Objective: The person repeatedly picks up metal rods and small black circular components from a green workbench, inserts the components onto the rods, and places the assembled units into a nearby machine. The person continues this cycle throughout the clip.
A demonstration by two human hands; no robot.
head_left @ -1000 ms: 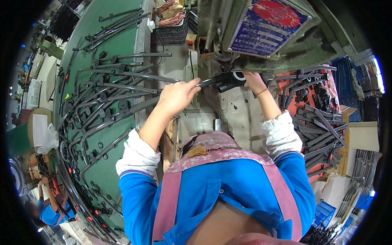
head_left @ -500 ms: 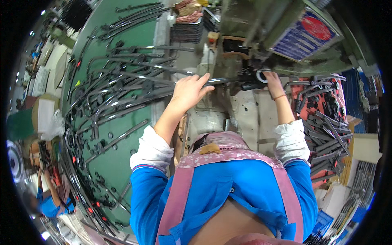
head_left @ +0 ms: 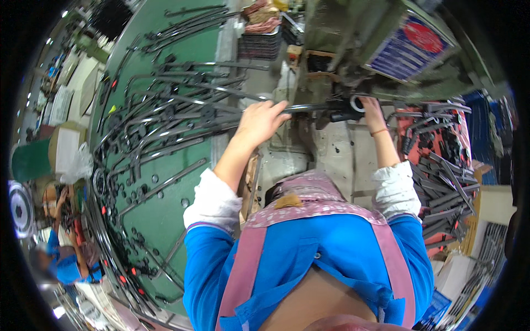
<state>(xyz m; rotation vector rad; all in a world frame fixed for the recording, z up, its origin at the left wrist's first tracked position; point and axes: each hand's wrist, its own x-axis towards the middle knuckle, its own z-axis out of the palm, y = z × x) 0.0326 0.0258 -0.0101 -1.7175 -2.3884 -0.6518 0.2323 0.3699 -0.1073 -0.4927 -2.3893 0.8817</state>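
My left hand [head_left: 258,122] lies over a dark shiny metal tube [head_left: 309,107], its fingers curled round it and the thumb to the right. The tube runs rightward to the machine, where its end meets a black cylindrical part [head_left: 346,115]. At that part, my right hand [head_left: 372,112] grips a black fitting with a white ring-shaped end [head_left: 358,103]; some of its fingers are hidden behind the ring. To the left, many bent dark tubes [head_left: 182,118] lie heaped on the green tabletop [head_left: 171,193].
A green machine with a blue and red sign [head_left: 411,44] stands at the right. Dark metal strips [head_left: 444,193] pile up on the right. Stacked black trays [head_left: 261,45] and a bin of black parts [head_left: 320,62] are at the back. Another person [head_left: 69,265] works far left.
The whole view has shifted slightly to the right. Both hands keep their places on the tube and the fitting, with little visible movement.
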